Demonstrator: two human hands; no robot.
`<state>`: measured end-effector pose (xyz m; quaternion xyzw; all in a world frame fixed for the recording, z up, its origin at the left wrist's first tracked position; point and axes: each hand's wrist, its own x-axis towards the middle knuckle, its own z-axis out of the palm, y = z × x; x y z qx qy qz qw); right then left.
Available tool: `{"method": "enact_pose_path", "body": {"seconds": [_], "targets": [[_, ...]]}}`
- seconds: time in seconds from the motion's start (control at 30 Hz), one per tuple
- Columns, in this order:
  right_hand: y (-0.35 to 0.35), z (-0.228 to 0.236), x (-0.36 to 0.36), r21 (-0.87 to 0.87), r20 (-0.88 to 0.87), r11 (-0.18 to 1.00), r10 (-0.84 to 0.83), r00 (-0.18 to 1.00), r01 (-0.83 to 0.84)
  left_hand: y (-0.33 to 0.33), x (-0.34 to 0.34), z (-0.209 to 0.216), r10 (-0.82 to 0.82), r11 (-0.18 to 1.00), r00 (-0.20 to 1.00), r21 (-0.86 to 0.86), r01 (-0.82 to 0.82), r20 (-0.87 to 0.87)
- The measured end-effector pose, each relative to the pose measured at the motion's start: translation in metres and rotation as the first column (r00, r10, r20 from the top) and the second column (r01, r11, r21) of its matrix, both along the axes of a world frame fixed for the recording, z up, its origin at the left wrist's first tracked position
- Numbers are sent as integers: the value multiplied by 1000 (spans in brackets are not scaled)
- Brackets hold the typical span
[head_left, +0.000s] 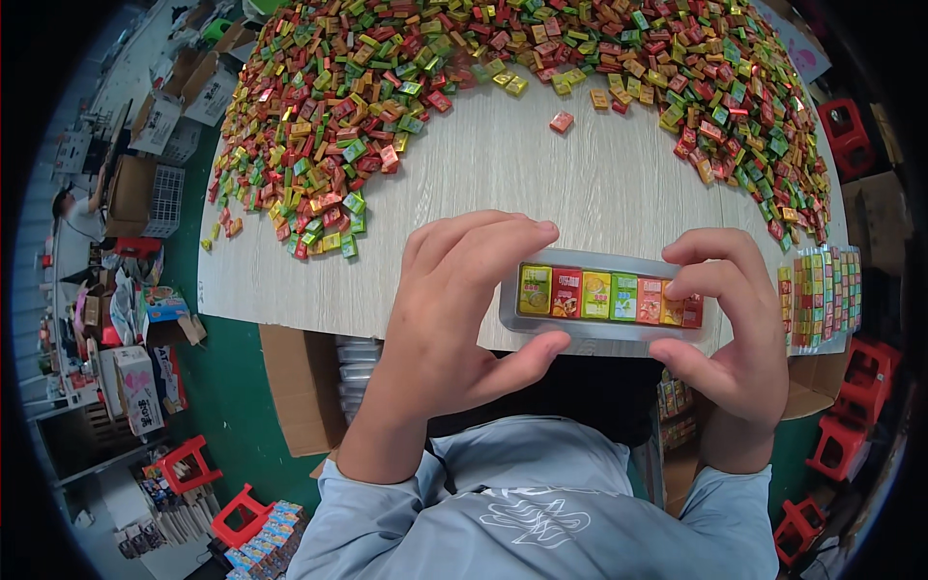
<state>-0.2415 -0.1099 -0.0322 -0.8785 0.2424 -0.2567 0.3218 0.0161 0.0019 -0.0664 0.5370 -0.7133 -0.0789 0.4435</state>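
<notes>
A shallow clear plastic tray (pixel 570 332) lies crosswise at the table's near edge. In it stands one row of several small candy-like boxes (pixel 596 295), in yellow, red, green and orange. My left hand (pixel 454 304) arches around the tray's left end, fingers stretched out and thumb apart, holding nothing that I can see. At the right end my right hand (pixel 730 324) grips the tray, with fingertips on the last boxes and the thumb by the near rim. The fingers partly hide those boxes.
A big heap of similar small boxes (pixel 387 68) covers the far side and both flanks of the table (pixel 464 174). One loose red box (pixel 561 122) lies apart. Filled trays (pixel 822 295) stand at the right edge. An open carton (pixel 298 387) with stacked trays (pixel 358 372) sits below left.
</notes>
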Motion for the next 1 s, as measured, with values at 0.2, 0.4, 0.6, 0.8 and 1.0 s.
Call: {"method": "enact_pose_path", "body": {"seconds": [0.2,0.4,0.6,0.8,1.0], "targets": [[1,2,1,-57,-7,998,-29,1000,29,-3,2,2,15,999,997,-46,-11,80],[2,2,5,-269,-8,962,-48,999,44,-6,3,1,18,995,988,-103,-2,154],[0,1,4,-398,-5,918,-7,1000,4,-4,2,-2,23,993,993,-116,-9,117],[2,5,-2,-441,76,897,-11,997,43,-7,-1,-4,5,988,997,-156,7,76],[-5,5,-5,-516,89,857,64,994,-9,-5,-1,3,26,975,996,-221,-7,82]]}}
